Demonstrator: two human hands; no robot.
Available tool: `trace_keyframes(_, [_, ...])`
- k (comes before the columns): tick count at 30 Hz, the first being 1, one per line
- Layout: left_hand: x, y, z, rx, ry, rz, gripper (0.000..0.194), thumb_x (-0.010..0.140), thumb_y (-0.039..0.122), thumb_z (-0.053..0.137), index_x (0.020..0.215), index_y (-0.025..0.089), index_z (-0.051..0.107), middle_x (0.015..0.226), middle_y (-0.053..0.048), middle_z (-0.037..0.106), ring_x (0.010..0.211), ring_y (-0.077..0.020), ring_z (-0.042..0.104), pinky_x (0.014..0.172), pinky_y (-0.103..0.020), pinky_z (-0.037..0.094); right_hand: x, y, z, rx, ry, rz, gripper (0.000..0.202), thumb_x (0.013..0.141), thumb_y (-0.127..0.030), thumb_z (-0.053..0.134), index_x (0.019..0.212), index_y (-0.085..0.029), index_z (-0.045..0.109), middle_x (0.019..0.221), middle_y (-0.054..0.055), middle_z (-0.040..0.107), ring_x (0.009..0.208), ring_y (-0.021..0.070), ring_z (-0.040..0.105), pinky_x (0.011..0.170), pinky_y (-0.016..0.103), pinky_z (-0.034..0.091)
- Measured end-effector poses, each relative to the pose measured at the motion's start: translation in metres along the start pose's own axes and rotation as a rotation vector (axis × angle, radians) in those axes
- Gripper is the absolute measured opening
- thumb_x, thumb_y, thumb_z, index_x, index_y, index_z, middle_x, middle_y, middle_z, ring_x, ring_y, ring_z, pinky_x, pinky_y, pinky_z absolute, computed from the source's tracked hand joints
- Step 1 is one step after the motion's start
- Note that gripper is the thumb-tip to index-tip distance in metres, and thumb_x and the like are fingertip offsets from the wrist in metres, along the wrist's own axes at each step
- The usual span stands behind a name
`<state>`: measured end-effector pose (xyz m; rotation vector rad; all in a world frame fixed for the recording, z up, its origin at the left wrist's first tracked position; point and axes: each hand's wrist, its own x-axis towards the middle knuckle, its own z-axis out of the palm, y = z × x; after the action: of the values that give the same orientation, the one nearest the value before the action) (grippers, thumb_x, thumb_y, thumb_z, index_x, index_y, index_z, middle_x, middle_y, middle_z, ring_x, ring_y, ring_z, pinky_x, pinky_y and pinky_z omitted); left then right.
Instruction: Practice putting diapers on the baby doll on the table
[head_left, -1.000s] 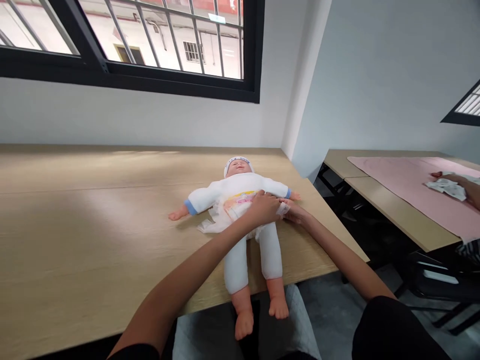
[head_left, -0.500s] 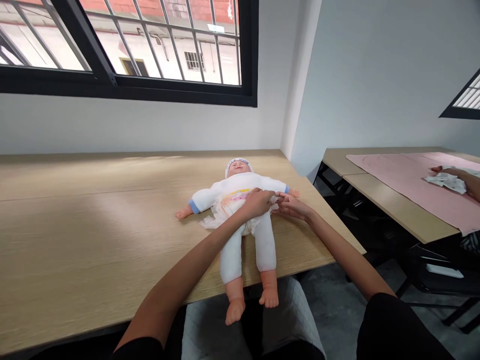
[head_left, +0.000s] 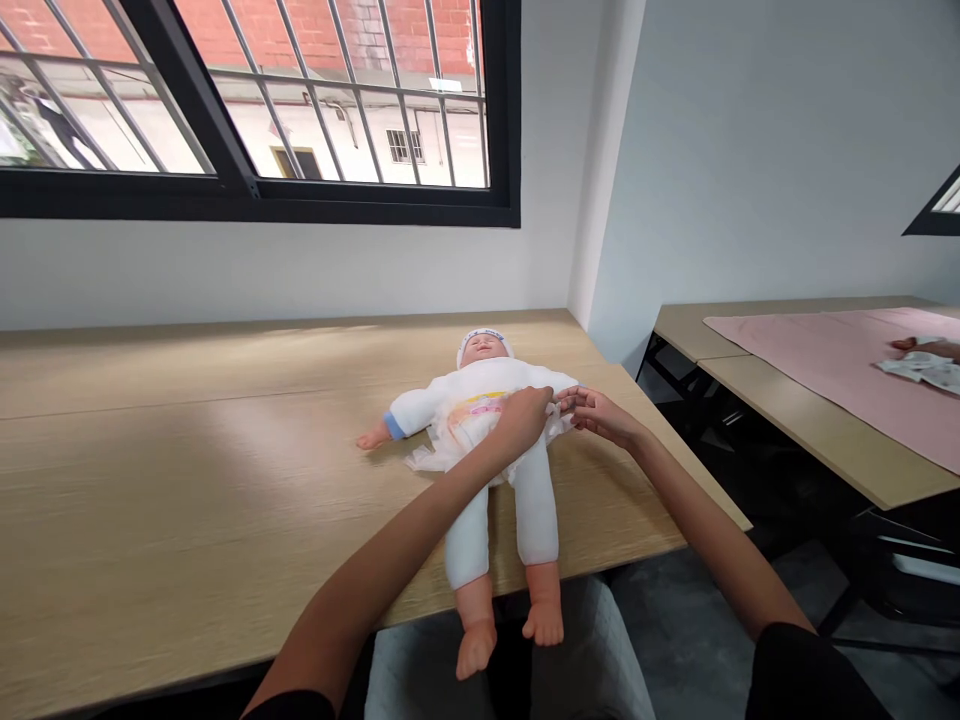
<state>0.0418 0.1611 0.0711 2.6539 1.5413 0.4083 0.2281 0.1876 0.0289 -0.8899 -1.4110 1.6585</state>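
Note:
A baby doll [head_left: 469, 520] lies on its back on the table, in a white suit with blue cuffs and a white cap, its feet over the front edge. Round its waist is a white diaper [head_left: 459, 425] with a coloured print, its side flaring out at the doll's arm on the left. My left hand [head_left: 527, 415] is closed on the diaper's right side; its fingertips are partly hidden. Just to the right, my right hand [head_left: 604, 415] has its fingers stretched and apart, close to the diaper's edge, in front of the doll's other arm.
The wooden table [head_left: 187, 500] reaches left under a barred window [head_left: 337, 110]. Across a gap on the right, another table [head_left: 810, 420] bears a pink cloth [head_left: 840, 370], with another person's hand [head_left: 907, 344] on white patterned fabric [head_left: 926, 370] at the frame's edge.
My right hand has drawn slightly away from my left, and its fingers have spread from the diaper's edge. My left hand stays at the diaper. The view has shifted a little.

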Motion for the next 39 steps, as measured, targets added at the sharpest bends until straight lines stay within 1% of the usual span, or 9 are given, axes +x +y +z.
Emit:
trace_keyframes(7, [0.003, 0.010, 0.000, 0.104, 0.002, -0.037, 0.022, 0.092, 0.013, 0.039, 0.101, 0.015, 0.059, 0.090, -0.010, 0.068, 0.085, -0.0239, 0.063, 0.075, -0.034, 0.043, -0.003, -0.006, 0.006, 0.047, 0.024, -0.079, 0.031, 0.059, -0.014, 0.064, 0.090, -0.020, 0.064, 0.082, -0.001, 0.056, 0.066, 0.0089, 0.046, 0.057, 0.021, 0.037])
trace_keyframes(10, [0.001, 0.010, -0.004, 0.119, 0.118, -0.006, 0.025, 0.095, 0.014, 0.035, 0.105, 0.016, 0.058, 0.108, -0.011, 0.065, 0.101, -0.0233, 0.058, 0.084, -0.034, 0.042, -0.002, -0.007, 0.008, 0.073, 0.057, -0.079, 0.029, 0.059, -0.015, 0.066, 0.087, -0.020, 0.064, 0.080, -0.001, 0.055, 0.065, 0.0092, 0.045, 0.056, 0.020, 0.037])
trace_keyframes(13, [-0.003, 0.010, -0.011, 0.113, 0.189, 0.038, 0.027, 0.097, 0.017, 0.034, 0.103, 0.017, 0.061, 0.107, -0.009, 0.067, 0.102, -0.0224, 0.057, 0.087, -0.035, 0.041, -0.001, -0.006, 0.009, 0.106, 0.073, -0.068, 0.029, 0.059, -0.017, 0.069, 0.087, -0.019, 0.064, 0.080, -0.001, 0.056, 0.064, 0.0082, 0.045, 0.057, 0.020, 0.037])
trace_keyframes(20, [-0.007, 0.009, -0.012, 0.197, -0.145, 0.221, 0.031, 0.094, 0.016, 0.041, 0.080, 0.015, 0.069, 0.090, -0.009, 0.072, 0.095, -0.0220, 0.062, 0.105, -0.045, 0.034, -0.001, 0.001, 0.010, 0.171, 0.026, -0.065, 0.026, 0.061, -0.013, 0.068, 0.085, -0.020, 0.061, 0.080, -0.003, 0.054, 0.068, 0.0081, 0.049, 0.062, 0.020, 0.041])
trace_keyframes(26, [-0.021, 0.020, 0.009, 0.365, 0.010, 0.253, 0.037, 0.098, 0.028, 0.039, 0.102, 0.013, 0.073, 0.138, -0.015, 0.056, 0.137, -0.0375, 0.038, 0.111, -0.064, 0.025, -0.001, 0.002, 0.012, 0.217, 0.010, -0.089, 0.024, 0.062, -0.013, 0.069, 0.084, -0.020, 0.064, 0.083, -0.001, 0.056, 0.072, 0.0092, 0.051, 0.061, 0.018, 0.043])
trace_keyframes(30, [-0.031, 0.039, 0.018, 0.545, 0.175, 0.169, 0.033, 0.094, 0.013, 0.042, 0.109, 0.005, 0.070, 0.127, -0.020, 0.063, 0.124, -0.0340, 0.054, 0.109, -0.054, 0.034, 0.002, 0.002, 0.012, 0.285, 0.048, -0.116, 0.026, 0.057, -0.008, 0.070, 0.080, -0.020, 0.065, 0.076, -0.003, 0.056, 0.067, 0.0081, 0.049, 0.057, 0.018, 0.040])
trace_keyframes(33, [-0.033, 0.048, 0.018, 0.572, 0.122, 0.140, 0.032, 0.091, 0.005, 0.041, 0.100, 0.002, 0.071, 0.097, -0.020, 0.072, 0.099, -0.0302, 0.067, 0.098, -0.051, 0.042, 0.003, 0.004, 0.011, 0.307, 0.068, -0.123, 0.028, 0.057, -0.007, 0.070, 0.082, -0.020, 0.066, 0.074, -0.004, 0.057, 0.061, 0.0066, 0.046, 0.055, 0.018, 0.037])
trace_keyframes(36, [-0.029, 0.042, 0.017, 0.531, 0.027, 0.187, 0.025, 0.092, 0.016, 0.049, 0.098, 0.003, 0.070, 0.094, -0.020, 0.073, 0.096, -0.0305, 0.066, 0.095, -0.049, 0.042, 0.003, 0.007, 0.011, 0.312, 0.052, -0.127, 0.031, 0.058, -0.006, 0.070, 0.086, -0.019, 0.066, 0.075, -0.004, 0.058, 0.062, 0.0063, 0.048, 0.056, 0.017, 0.038])
trace_keyframes(39, [-0.024, 0.028, 0.017, 0.461, -0.019, 0.255, 0.044, 0.091, 0.044, 0.055, 0.105, 0.005, 0.068, 0.099, -0.018, 0.073, 0.106, -0.0311, 0.063, 0.105, -0.049, 0.034, 0.003, 0.010, 0.012, 0.310, 0.023, -0.135, 0.033, 0.059, -0.006, 0.070, 0.089, -0.019, 0.066, 0.075, -0.004, 0.058, 0.062, 0.0060, 0.050, 0.057, 0.017, 0.039])
